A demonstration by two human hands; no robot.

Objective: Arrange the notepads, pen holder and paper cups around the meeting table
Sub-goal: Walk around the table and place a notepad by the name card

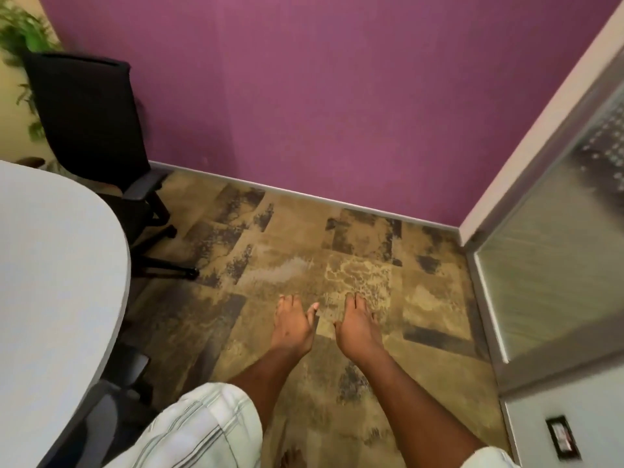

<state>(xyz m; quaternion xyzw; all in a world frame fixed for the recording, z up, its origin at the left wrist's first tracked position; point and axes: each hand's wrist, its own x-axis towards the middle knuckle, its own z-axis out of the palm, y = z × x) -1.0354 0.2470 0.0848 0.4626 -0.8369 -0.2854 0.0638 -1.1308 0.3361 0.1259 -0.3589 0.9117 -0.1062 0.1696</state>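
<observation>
My left hand and my right hand hang side by side over the patterned carpet, both empty with fingers loosely spread and pointing away from me. The rounded end of the white meeting table fills the left side, well to the left of my hands. No notepads, pen holder or paper cups show anywhere in this view, and the visible part of the tabletop bears nothing.
A black office chair stands by the purple wall at the table's far end. Another dark chair is tucked under the table near me. A frosted glass door is on the right. A green plant fills the top-left corner.
</observation>
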